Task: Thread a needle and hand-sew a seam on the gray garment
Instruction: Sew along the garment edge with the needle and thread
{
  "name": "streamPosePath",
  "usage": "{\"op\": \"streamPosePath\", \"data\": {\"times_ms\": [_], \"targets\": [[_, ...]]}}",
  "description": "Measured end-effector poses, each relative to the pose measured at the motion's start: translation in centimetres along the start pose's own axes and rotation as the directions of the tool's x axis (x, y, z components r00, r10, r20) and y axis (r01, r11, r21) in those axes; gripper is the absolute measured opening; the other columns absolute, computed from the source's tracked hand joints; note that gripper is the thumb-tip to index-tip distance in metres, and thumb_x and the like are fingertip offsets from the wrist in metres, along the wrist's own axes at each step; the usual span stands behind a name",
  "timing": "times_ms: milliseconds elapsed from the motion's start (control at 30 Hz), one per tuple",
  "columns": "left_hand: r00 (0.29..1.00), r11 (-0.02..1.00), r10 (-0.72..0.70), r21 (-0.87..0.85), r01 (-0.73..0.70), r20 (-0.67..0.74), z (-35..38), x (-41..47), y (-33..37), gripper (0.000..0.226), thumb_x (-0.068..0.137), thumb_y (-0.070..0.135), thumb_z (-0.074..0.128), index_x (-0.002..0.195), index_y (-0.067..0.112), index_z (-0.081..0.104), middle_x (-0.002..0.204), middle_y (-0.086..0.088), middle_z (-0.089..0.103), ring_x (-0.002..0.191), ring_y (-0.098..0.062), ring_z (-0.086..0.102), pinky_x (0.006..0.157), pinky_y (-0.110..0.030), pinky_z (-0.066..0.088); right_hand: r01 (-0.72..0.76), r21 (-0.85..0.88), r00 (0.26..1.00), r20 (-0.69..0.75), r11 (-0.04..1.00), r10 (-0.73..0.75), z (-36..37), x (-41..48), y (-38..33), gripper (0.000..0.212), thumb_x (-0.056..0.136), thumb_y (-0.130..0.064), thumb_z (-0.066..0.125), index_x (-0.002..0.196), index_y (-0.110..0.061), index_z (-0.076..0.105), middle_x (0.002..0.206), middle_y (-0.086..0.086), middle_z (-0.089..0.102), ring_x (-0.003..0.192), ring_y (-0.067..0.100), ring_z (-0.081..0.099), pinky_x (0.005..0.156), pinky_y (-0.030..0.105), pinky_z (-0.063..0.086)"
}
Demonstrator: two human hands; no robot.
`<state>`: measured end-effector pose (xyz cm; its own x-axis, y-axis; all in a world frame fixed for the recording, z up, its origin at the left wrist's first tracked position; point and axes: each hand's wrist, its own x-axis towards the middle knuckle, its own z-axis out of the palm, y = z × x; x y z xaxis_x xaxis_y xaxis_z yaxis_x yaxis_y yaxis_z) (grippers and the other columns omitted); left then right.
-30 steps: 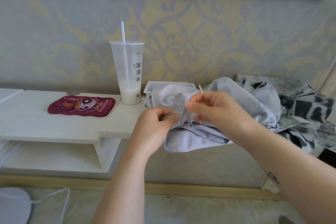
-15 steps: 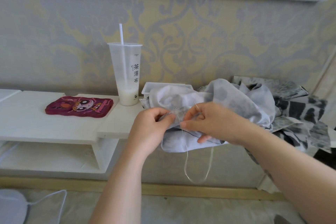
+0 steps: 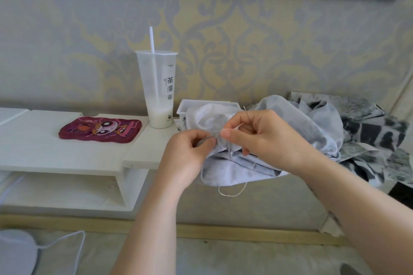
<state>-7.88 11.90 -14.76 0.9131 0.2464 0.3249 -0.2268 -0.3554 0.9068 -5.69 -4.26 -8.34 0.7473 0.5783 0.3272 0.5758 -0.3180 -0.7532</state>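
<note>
The gray garment (image 3: 297, 123) lies bunched on the white shelf (image 3: 44, 152) and hangs over its front edge. My left hand (image 3: 187, 152) pinches a fold of the cloth between thumb and fingers. Just to its right, my right hand (image 3: 263, 138) pinches the thin needle (image 3: 245, 112), whose end sticks up above the fingers. A pale thread (image 3: 232, 193) runs down from the pinched spot and hangs in a loop below the garment's lower edge.
A tall plastic cup (image 3: 157, 89) with a straw and a little milky drink stands behind my left hand. A dark red cartoon phone case (image 3: 100, 128) lies to the left. A white box (image 3: 185, 107) sits behind the garment, patterned dark cloth (image 3: 375, 136) to the right.
My right hand dropped from its raised pull back to the cloth beside my left hand. The thread went slack into a hanging loop, which is now shorter. The needle end points upward again.
</note>
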Motion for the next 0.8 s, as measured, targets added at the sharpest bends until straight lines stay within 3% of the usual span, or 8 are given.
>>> {"op": "streamPosePath", "data": {"times_ms": [67,167,300,433,533,667,733,800], "targets": [[1.0,1.0,0.01,0.029,-0.01,-0.005,-0.1,0.0,0.0,0.018,0.088,0.022,0.063,0.083,0.005,0.068,0.073,-0.008,0.065,0.069,-0.02,0.057,0.064,-0.029,0.042,-0.148,-0.036,0.986,0.071,0.988,0.15,-0.3,0.2,0.2,0.017,0.091,-0.034,0.058,0.103,-0.022,0.061,0.051,-0.013,0.05,0.049,0.007,0.054,0.055,0.013,0.048],[0.999,0.996,0.033,0.087,-0.03,-0.027,-0.4,-0.2,0.1,0.009,0.089,0.021,0.063,0.087,0.017,0.071,0.085,-0.005,0.072,0.083,-0.019,0.065,0.069,-0.023,0.046,-0.283,-0.183,0.952,0.064,0.941,0.299,-0.3,0.7,1.9,0.027,0.091,-0.04,0.056,0.113,-0.024,0.054,0.069,-0.007,0.062,0.059,0.011,0.067,0.073,0.028,0.055],[0.998,0.987,0.053,0.156,-0.047,-0.033,-0.3,-0.3,0.2,0.01,0.089,0.022,0.063,0.087,0.016,0.071,0.082,-0.001,0.071,0.079,-0.016,0.064,0.066,-0.019,0.046,-0.291,-0.225,0.957,-0.077,0.93,0.281,-0.3,1.1,4.2,0.019,0.093,-0.027,0.057,0.084,-0.011,0.057,0.063,0.005,0.061,0.05,0.012,0.056,0.054,0.017,0.047],[0.999,0.981,0.038,0.19,-0.03,-0.038,0.4,-0.2,-0.1,0.011,0.089,0.02,0.063,0.087,0.015,0.072,0.082,0.001,0.072,0.081,-0.015,0.065,0.071,-0.026,0.048,-0.308,-0.176,0.944,-0.177,0.935,0.277,0.0,1.3,5.8,0.02,0.089,-0.024,0.064,0.074,-0.015,0.056,0.042,-0.009,0.052,0.038,0.0,0.046,0.043,0.007,0.036],[0.998,0.979,0.032,0.203,-0.019,-0.061,0.7,0.0,-0.2,0.011,0.089,0.021,0.063,0.085,0.017,0.072,0.078,0.003,0.071,0.077,-0.011,0.064,0.066,-0.02,0.047,-0.282,-0.179,0.947,-0.209,0.942,0.244,0.2,1.5,6.2,0.015,0.088,-0.027,0.063,0.083,-0.019,0.052,0.037,-0.014,0.048,0.041,-0.001,0.047,0.048,0.01,0.037],[0.999,0.984,0.006,0.178,0.002,-0.048,0.7,0.0,-0.1,0.011,0.089,0.021,0.062,0.084,0.019,0.072,0.076,0.007,0.071,0.07,-0.001,0.062,0.058,-0.008,0.043,-0.243,-0.036,0.947,-0.223,0.969,0.23,0.6,1.2,5.3,0.017,0.098,-0.026,0.04,0.113,-0.02,0.049,0.052,-0.013,0.047,0.048,0.003,0.042,0.059,0.031,0.043],[0.999,0.99,-0.02,0.141,0.027,-0.047,0.7,0.0,-0.1,0.011,0.089,0.019,0.063,0.081,0.02,0.072,0.076,0.008,0.071,0.069,0.001,0.062,0.058,-0.007,0.042,-0.169,-0.011,0.96,-0.23,0.986,0.162,0.8,1.1,4.4,0.024,0.099,-0.018,0.032,0.113,-0.022,0.052,0.046,-0.015,0.044,0.045,0.003,0.04,0.056,0.034,0.044],[0.998,0.995,-0.045,0.082,0.05,-0.052,0.7,0.0,0.0,0.011,0.088,0.017,0.064,0.079,0.021,0.071,0.076,0.005,0.072,0.068,-0.002,0.064,0.059,-0.01,0.045,-0.08,-0.04,0.972,-0.227,0.996,0.068,0.8,1.2,3.4,0.027,0.099,-0.012,0.032,0.105,-0.022,0.057,0.047,-0.014,0.046,0.043,0.003,0.04,0.052,0.026,0.043]]}}
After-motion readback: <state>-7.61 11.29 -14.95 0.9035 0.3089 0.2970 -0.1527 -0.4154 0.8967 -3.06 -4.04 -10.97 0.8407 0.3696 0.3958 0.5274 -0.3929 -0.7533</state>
